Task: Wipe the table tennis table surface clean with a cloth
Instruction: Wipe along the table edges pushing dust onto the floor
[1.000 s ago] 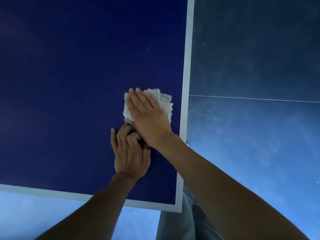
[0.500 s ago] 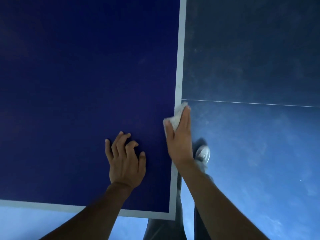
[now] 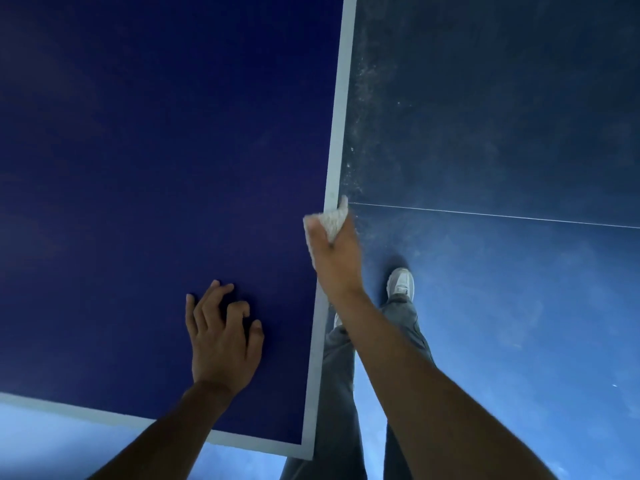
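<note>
Blue tabletop [image 3: 156, 168] edge: now bunches cloth [image 3: 332, 220] in right hand [image 3: 337, 261], no longer flat mid-surface. Braces empty, half-curled left hand [image 3: 221, 341]; likely ends one swipe.

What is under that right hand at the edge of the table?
A white cloth, bunched against the table's white border; only its upper end and left rim peek out past the right hand. The rest is covered.

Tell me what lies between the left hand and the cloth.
Head view: only bare blue table surface between the left hand and the cloth.
</note>
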